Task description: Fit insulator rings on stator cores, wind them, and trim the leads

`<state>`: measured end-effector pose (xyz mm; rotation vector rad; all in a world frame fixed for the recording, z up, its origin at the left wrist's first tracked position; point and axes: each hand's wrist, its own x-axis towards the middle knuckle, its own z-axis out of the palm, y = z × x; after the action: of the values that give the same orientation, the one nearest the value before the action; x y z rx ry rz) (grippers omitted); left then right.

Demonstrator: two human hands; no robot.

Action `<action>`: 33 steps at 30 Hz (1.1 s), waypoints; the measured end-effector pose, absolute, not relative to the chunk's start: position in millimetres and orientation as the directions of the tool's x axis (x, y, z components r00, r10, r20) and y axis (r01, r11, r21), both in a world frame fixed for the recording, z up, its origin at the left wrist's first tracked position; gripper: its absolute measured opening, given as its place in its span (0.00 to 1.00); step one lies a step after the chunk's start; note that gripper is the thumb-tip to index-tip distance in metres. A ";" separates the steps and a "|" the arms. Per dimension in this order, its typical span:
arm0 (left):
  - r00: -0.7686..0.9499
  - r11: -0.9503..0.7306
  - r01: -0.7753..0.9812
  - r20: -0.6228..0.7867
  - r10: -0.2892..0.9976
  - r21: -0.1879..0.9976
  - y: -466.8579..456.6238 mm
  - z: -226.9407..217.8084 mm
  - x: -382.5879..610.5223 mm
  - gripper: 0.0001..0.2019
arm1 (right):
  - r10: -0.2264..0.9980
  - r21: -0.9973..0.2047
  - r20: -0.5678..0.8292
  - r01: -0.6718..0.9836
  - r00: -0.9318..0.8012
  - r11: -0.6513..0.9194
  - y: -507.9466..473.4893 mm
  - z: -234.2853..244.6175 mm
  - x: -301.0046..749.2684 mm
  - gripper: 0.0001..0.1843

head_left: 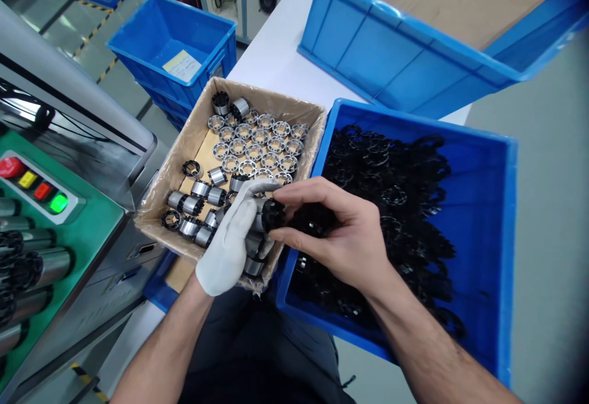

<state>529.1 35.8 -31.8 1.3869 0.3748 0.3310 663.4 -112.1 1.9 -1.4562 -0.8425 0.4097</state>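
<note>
My left hand (pixel 227 247), in a white glove, is closed around a metal stator core (pixel 260 212) held above the cardboard box. At the core's right end is a black plastic end cap (pixel 275 215), pinched between the thumb and fingers of my bare right hand (pixel 347 232). Whether the cap is fully seated cannot be seen. Below, the plastic-lined box (pixel 177 158) holds rows of bare ring-shaped cores (pixel 260 137) standing on end. Several cores with black caps (pixel 189 205) lie on their sides toward the near left. Some of them are hidden under my left hand.
A blue bin (pixel 504 238) full of loose black plastic parts (pixel 391 195) stands right of the box. Behind it is a larger blue crate (pixel 391 42) with cardboard inside. Stacked blue bins (pixel 170 29) sit back left. A green machine top (pixel 99 207) with lit buttons lies left.
</note>
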 end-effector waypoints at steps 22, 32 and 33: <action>0.838 -0.449 0.110 0.160 0.521 0.887 56.8 -1.1 524.7 0.11 | 0.711 -0.952 0.215 0.305 0.670 0.000 -117.4 -0.9 671.5 0.14; 0.680 -0.242 0.158 0.072 0.729 0.957 93.1 2.6 510.2 0.31 | 0.833 -0.994 -0.035 -0.106 0.552 0.028 -115.3 6.7 664.0 0.09; 0.709 -0.077 0.088 -0.008 0.705 0.993 87.2 2.3 514.4 0.29 | 0.817 -0.996 -0.038 -0.092 0.576 0.019 -114.7 6.0 663.4 0.08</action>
<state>514.4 87.2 2.3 1.5887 0.6622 0.5780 663.4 -114.7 6.0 -1.3782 -0.6791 0.7971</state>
